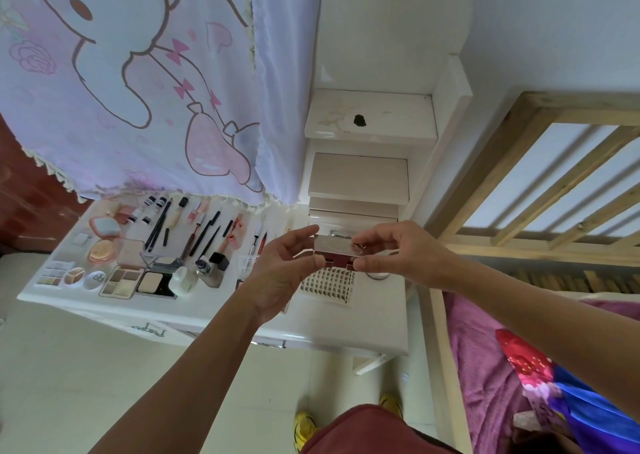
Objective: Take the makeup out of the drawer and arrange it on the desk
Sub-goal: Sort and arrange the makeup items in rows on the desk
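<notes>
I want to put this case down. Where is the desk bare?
The case could go on bare desk at the near right corner, right of the sticker sheet. The left half, with palettes and pencils, is crowded.

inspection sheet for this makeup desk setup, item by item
surface: white desk, its left part covered with laid-out makeup
job's things: red case held above the desk; palettes and pencils and brushes lie in rows
clutter: sticker sheet flat on the desk under the hands
grips: left hand and right hand each pinch one end of the red case
cables: nothing seen
surroundings: cartoon curtain hangs behind the desk; wooden bed frame and pink blanket to the right
</notes>
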